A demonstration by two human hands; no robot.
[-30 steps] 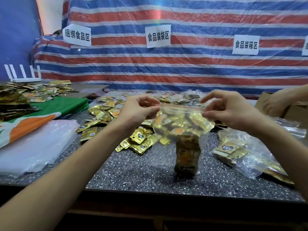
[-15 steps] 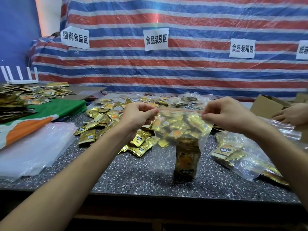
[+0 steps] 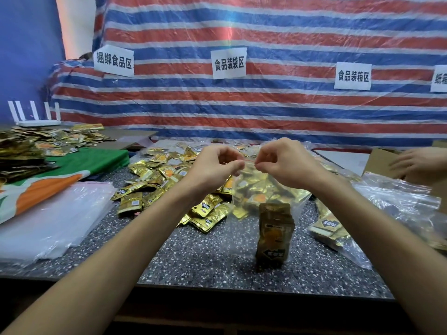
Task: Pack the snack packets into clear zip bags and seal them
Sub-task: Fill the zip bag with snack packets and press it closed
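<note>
While both forearms are reaching out over the table, the head view is showing the left hand (image 3: pixel 212 165) pinching the red zip strip (image 3: pixel 249 160) of a clear plastic zip bag (image 3: pixel 300 204) between thumb and forefinger, with the remaining fingers curling inward. The right hand (image 3: pixel 285 163) is pinching the same strip just beside it, thumb against forefinger and the other fingers likewise curling. Only a short run of strip is showing between the two hands.

The bag is hanging from these two grips above the dark speckled stone table (image 3: pixel 193 257). Whether its lower edge is touching the tabletop cannot be confirmed. An upright stack of gold foil snack packets (image 3: pixel 274 235) is sitting in the bottom of the bag.

Loose gold foil packets (image 3: pixel 154 180) are lying in a heap on the table behind and to the left of the left hand. A flat pile of empty clear bags (image 3: pixel 48 218) is lying at the near left, beside a green, orange and white cloth (image 3: pixel 60 170). Filled clear bags (image 3: pixel 333 228) are lying to the right of the held bag.

Further right, another person's hand (image 3: pixel 416 163) is resting at a brown cardboard box (image 3: pixel 377 160). A red, white and blue striped tarpaulin (image 3: pixel 266 112) is hanging behind the table, carrying white paper signs (image 3: pixel 228 62) with black characters. A white router (image 3: pixel 36 119) with upright antennas is standing at the far left.
</note>
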